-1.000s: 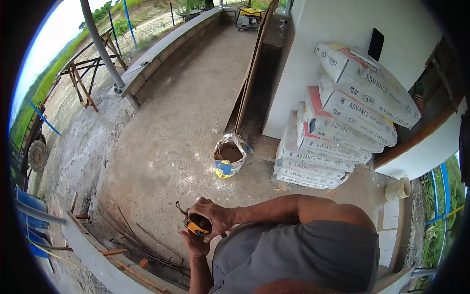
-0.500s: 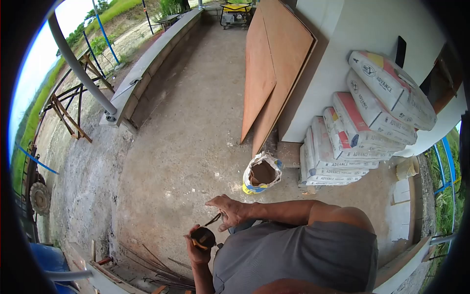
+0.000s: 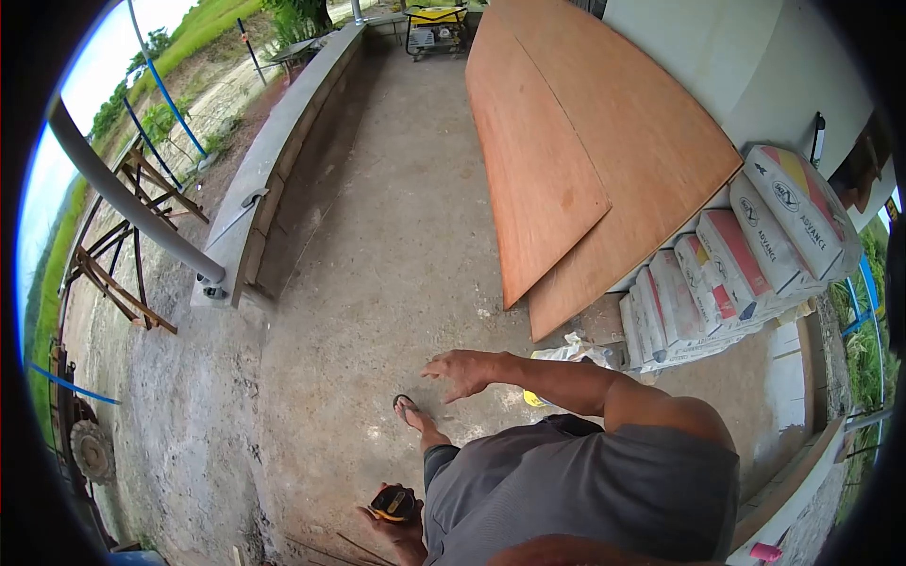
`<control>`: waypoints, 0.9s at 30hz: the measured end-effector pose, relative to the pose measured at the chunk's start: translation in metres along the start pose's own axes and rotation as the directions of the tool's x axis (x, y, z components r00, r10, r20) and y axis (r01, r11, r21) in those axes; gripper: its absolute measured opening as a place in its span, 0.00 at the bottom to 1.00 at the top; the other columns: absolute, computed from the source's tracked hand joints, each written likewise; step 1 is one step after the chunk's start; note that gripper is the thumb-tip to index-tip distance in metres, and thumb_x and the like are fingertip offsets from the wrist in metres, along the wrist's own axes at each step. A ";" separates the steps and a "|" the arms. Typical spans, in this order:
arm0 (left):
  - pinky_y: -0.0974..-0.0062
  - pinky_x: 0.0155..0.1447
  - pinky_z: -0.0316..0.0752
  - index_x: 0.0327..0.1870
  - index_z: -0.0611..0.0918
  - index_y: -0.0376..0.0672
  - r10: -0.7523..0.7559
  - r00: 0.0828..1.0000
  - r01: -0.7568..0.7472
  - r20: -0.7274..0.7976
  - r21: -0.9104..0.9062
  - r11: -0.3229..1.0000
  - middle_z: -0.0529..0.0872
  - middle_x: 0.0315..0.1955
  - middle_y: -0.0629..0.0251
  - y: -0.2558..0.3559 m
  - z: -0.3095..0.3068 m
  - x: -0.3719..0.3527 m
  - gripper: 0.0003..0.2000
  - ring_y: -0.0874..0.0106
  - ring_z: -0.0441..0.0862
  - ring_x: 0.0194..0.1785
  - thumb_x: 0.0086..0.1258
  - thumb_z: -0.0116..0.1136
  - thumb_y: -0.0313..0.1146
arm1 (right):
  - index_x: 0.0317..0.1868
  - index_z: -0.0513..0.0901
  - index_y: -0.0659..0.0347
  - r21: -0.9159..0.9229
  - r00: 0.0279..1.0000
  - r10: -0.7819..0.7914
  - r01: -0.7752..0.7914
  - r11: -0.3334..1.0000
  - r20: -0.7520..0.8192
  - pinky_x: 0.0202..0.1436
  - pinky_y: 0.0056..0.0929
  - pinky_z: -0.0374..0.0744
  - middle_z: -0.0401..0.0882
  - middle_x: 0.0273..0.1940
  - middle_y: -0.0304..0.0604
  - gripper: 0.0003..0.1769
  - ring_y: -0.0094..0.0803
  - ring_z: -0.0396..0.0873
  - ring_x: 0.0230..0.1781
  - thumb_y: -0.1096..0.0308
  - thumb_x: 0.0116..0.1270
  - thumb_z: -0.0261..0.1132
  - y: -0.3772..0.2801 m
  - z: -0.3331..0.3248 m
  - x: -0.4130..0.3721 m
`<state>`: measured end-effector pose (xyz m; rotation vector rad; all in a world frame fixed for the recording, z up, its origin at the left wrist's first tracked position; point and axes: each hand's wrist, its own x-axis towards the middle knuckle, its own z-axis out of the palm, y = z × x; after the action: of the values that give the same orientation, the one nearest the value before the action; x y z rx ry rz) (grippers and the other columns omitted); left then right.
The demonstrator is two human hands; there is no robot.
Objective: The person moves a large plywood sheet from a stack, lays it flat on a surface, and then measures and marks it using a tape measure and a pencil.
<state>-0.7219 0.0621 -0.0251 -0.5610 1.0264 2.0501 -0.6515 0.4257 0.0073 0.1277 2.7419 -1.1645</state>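
Note:
My left hand (image 3: 404,534) is low in the view, fingers curled around a black tape measure (image 3: 394,503) with yellow-orange edging. The tape measure faces up, and no blade shows drawn out of it. My right hand (image 3: 462,374) reaches forward over the concrete floor, its fingers apart with nothing in them. Below it on the floor is my foot in a sandal (image 3: 408,411). An open white sack (image 3: 576,351) with blue and yellow on it stands just past my right forearm, which hides much of it.
Two plywood sheets (image 3: 604,151) lean against the white wall, beside stacked cement bags (image 3: 755,241). A low block wall (image 3: 283,160) runs along the left, with a grey post (image 3: 132,193) at its near end. A yellow generator (image 3: 436,30) stands at the far end.
My right hand has moved away from the tape measure and its dark strap, and its fingers have spread. My view has shifted, my foot now shows, and my forearm now covers part of the sack.

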 end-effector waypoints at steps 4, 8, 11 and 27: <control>0.53 0.44 0.78 0.48 0.82 0.42 -0.115 0.966 0.098 0.231 0.084 0.992 0.85 0.38 0.53 0.052 0.033 0.121 0.36 0.52 0.82 0.40 0.67 0.35 0.68 | 0.60 0.69 0.62 -0.053 0.985 0.173 -0.174 0.983 -0.013 0.58 0.39 0.72 0.76 0.51 0.51 0.37 0.47 0.74 0.54 0.58 0.51 0.71 0.045 -0.028 0.069; 0.50 0.45 0.77 0.44 0.81 0.43 -0.269 0.909 0.220 0.320 0.180 0.959 0.84 0.40 0.54 0.133 0.129 0.206 0.32 0.53 0.82 0.42 0.68 0.37 0.65 | 0.60 0.70 0.63 -0.048 0.922 0.384 -0.387 0.921 -0.055 0.56 0.39 0.73 0.77 0.51 0.53 0.36 0.48 0.75 0.53 0.56 0.52 0.70 0.091 -0.059 0.103; 0.49 0.42 0.78 0.44 0.80 0.45 -0.335 0.833 0.205 0.439 0.318 0.926 0.83 0.39 0.56 0.185 0.209 0.264 0.30 0.55 0.82 0.39 0.67 0.38 0.65 | 0.59 0.71 0.62 0.011 0.860 0.490 -0.494 0.869 -0.141 0.56 0.39 0.74 0.77 0.50 0.53 0.36 0.48 0.75 0.52 0.55 0.53 0.69 0.115 -0.092 0.116; 0.64 0.46 0.77 0.43 0.79 0.40 -0.599 0.750 0.398 0.281 0.532 0.747 0.83 0.36 0.58 0.180 0.450 0.566 0.31 0.62 0.81 0.40 0.65 0.46 0.64 | 0.56 0.74 0.63 0.230 0.652 0.719 -0.681 0.695 -0.242 0.56 0.39 0.74 0.78 0.52 0.54 0.34 0.47 0.76 0.54 0.53 0.52 0.70 0.351 -0.306 0.240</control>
<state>-1.2320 0.6052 -0.0513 -0.0998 0.8913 1.2955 -0.8725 0.8931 -0.0743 1.3769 2.4131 -1.1104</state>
